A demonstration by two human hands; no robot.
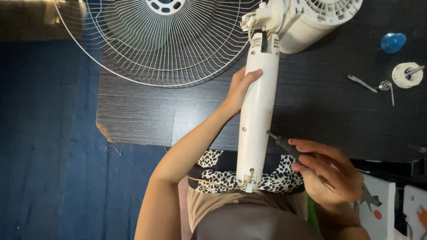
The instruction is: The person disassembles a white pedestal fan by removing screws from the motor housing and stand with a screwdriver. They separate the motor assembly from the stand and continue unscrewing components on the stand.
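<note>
A white fan column (258,115) lies lengthwise across the near edge of the dark wood-grain tabletop (329,106), its near end overhanging the edge above the person's lap and its far end joined to the white motor housing (307,20) at the far side. A thin yellowish wire (222,183) loops out of the column's near end.

The left hand (240,89) grips the column from its left side at about the upper middle, the fingers (251,76) pressed together and wrapped over the top of the white plastic. The right hand (327,171) sits at the near right, just off the tabletop's edge; its fingers are curled together around the dark handle of a screwdriver (282,143), whose tip touches the right side of the column near the middle.

The wire fan guard (164,40) lies at the far left, partly over the tabletop and partly past its left edge above a blue floor (44,142). At the far right of the tabletop lie a blue cap (393,42), a white tape roll (407,74), a small metal piece (384,85) and a slim metal tool (362,83), all well apart from the hands.
</note>
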